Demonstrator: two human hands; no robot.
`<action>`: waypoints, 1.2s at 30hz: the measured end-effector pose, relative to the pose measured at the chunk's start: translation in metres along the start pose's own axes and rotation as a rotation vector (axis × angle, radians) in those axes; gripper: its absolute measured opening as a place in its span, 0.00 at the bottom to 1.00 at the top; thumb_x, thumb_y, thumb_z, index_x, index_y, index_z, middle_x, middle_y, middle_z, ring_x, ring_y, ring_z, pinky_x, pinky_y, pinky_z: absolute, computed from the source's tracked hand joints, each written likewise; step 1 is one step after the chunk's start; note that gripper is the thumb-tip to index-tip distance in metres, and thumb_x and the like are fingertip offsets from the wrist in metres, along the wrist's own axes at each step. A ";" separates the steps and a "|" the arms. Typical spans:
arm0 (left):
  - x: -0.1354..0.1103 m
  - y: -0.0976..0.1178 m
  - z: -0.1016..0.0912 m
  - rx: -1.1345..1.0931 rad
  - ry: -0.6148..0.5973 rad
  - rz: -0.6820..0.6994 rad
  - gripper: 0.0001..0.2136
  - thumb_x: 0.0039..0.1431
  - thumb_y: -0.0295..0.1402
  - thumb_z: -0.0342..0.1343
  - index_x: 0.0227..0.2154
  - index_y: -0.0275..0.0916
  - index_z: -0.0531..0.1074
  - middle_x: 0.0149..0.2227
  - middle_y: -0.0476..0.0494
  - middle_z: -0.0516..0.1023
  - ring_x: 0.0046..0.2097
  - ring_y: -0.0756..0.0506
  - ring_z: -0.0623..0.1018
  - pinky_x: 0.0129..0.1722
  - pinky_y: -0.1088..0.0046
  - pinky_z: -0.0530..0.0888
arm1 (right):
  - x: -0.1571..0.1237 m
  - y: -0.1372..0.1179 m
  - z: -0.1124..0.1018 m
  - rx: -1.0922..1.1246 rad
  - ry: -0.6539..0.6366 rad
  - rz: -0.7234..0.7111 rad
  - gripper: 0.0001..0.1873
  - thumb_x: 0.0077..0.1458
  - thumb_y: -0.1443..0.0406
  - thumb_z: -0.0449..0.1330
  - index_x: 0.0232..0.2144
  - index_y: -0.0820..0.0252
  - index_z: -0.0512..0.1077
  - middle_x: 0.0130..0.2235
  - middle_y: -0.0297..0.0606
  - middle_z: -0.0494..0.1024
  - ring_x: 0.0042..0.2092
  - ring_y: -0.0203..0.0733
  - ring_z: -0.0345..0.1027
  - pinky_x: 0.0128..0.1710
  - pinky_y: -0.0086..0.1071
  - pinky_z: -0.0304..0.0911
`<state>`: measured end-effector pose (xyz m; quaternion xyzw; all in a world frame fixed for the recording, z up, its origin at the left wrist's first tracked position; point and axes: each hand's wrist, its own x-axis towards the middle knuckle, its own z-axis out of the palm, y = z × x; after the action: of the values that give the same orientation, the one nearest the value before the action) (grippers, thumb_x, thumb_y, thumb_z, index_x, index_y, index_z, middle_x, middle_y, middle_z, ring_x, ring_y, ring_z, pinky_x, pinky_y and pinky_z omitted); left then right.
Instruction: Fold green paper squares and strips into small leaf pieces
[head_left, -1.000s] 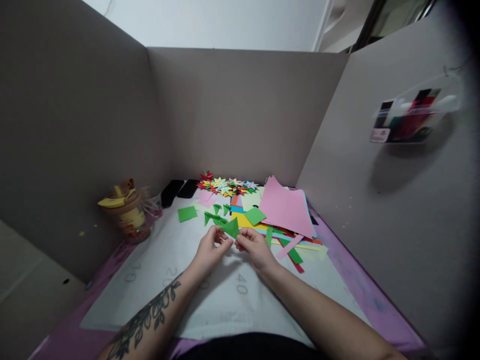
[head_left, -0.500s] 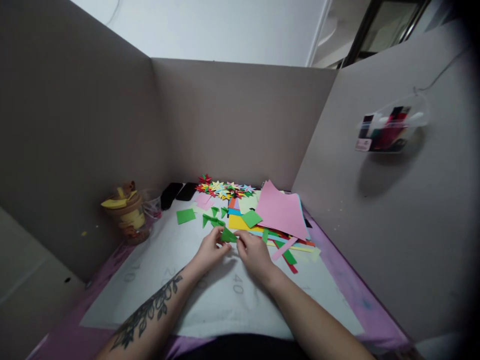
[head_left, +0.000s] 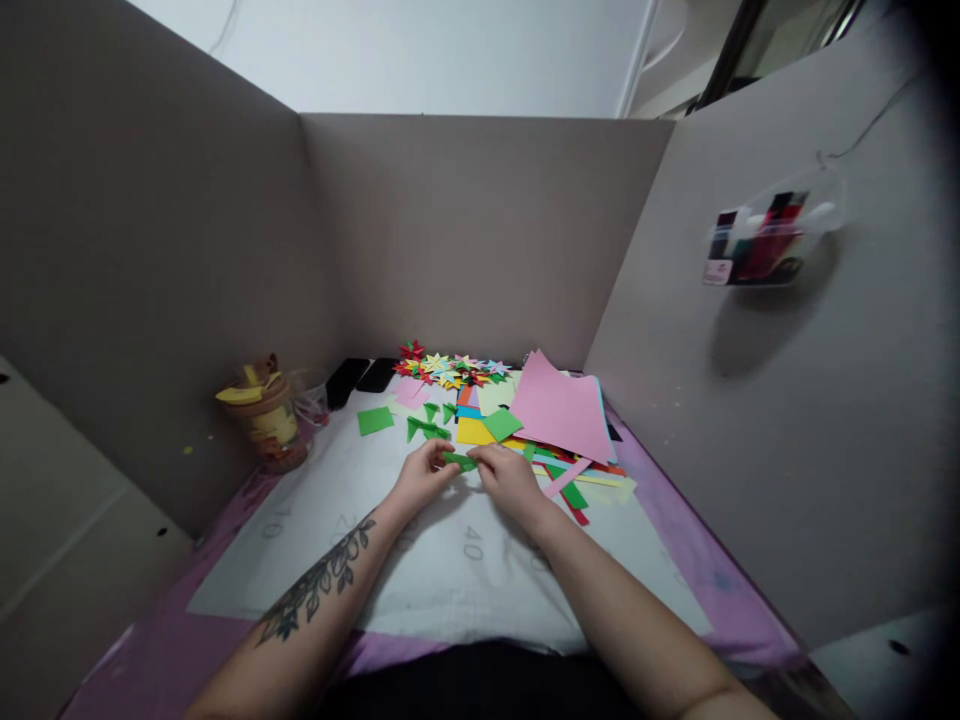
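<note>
A small folded piece of green paper [head_left: 460, 461] is pinched between my two hands, just above the white sheet. My left hand [head_left: 424, 474] grips its left end with thumb and fingers, and my right hand [head_left: 507, 478] has the right end. The fingers cover part of its folds. Right behind my left hand lie several folded green paper pieces [head_left: 427, 429]. A flat green square [head_left: 376, 421] is to their left, and another green square [head_left: 502, 424] rests on the coloured papers behind my right hand.
Folded paper stars [head_left: 450, 370] are heaped at the back. Pink sheets [head_left: 562, 405] and coloured strips [head_left: 574, 494] lie at the right. At the left stand a brown pot-like container [head_left: 271, 425] and a clear cup [head_left: 309, 392], near two black flat objects [head_left: 346, 381]. Grey panels enclose the table.
The green piece was showing a broad triangular face and now appears as a narrow strip between my fingers. Both hands still hold it. The camera view has shifted slightly.
</note>
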<state>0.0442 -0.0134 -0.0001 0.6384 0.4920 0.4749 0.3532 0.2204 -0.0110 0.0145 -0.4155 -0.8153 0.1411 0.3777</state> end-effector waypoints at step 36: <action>-0.004 0.014 -0.014 -0.411 -0.005 -0.256 0.13 0.41 0.36 0.62 0.29 0.35 0.66 0.19 0.56 0.65 0.20 0.55 0.64 0.22 0.80 0.60 | 0.000 -0.020 0.013 0.386 0.079 -0.018 0.16 0.48 0.75 0.50 0.33 0.55 0.73 0.35 0.37 0.73 0.40 0.40 0.66 0.40 0.34 0.61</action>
<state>0.0342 -0.0211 0.0161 0.4866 0.4611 0.5149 0.5342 0.1995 -0.0224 0.0164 -0.3334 -0.7614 0.2750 0.4831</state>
